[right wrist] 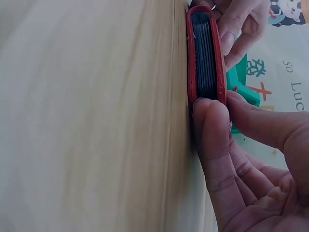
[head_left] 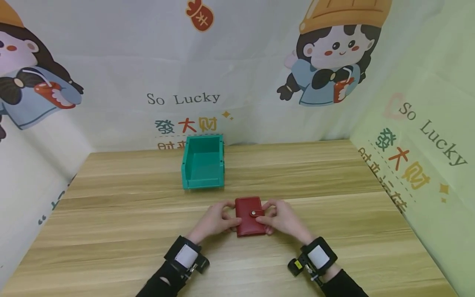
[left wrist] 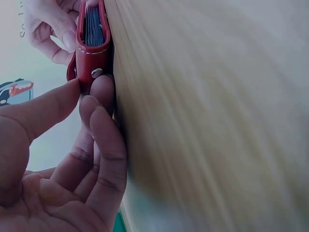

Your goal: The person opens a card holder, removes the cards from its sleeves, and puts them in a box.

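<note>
A red card holder [head_left: 248, 225] with a snap strap lies on the wooden table, its snapped front facing up. My left hand [head_left: 213, 220] holds it by the left edge, thumb on the front and fingertips at the side. At the right edge my right hand [head_left: 283, 218] pinches it near the strap, thumb on top and a finger underneath. Seen end-on in the right wrist view, the card holder [right wrist: 222, 63] shows a stack of dark card sleeves between its covers. The metal snap at the spine [left wrist: 91, 63] shows in the left wrist view.
A teal open-front bin [head_left: 203, 165] stands behind the card holder, near the table's back edge. The wooden table [head_left: 111, 231] is bordered by printed cloth walls [head_left: 252, 82] at the back and both sides.
</note>
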Demonstrator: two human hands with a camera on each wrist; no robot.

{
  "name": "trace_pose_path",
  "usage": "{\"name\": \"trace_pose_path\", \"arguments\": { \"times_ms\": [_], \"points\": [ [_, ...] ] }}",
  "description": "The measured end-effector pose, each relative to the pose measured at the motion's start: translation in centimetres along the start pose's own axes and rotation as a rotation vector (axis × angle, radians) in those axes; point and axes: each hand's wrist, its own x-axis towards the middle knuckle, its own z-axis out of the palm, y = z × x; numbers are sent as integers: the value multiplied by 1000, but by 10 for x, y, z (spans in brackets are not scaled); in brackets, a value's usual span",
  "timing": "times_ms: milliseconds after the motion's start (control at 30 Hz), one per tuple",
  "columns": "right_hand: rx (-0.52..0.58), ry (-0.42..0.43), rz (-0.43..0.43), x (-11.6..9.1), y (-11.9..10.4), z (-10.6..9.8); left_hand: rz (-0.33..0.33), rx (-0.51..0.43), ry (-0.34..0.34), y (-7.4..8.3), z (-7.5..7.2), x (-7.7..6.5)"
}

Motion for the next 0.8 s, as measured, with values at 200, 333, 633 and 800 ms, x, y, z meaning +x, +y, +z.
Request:
{"name": "trace_pose_path", "arguments": {
  "times_ms": [200, 333, 633, 800],
  "points": [
    [5, 3, -2, 0, -2, 8, -5, 5, -3, -2, -6, -5],
    [8, 0, 3, -1, -2, 12, -3, 32, -7, -2, -7, -7],
    [-39, 14, -32, -1, -4, 12, -2, 91, -15, 1, -6, -7],
    [-235, 74, -127, 0, -8, 13, 33, 117, -39, -1, -6, -4]
  ]
}}
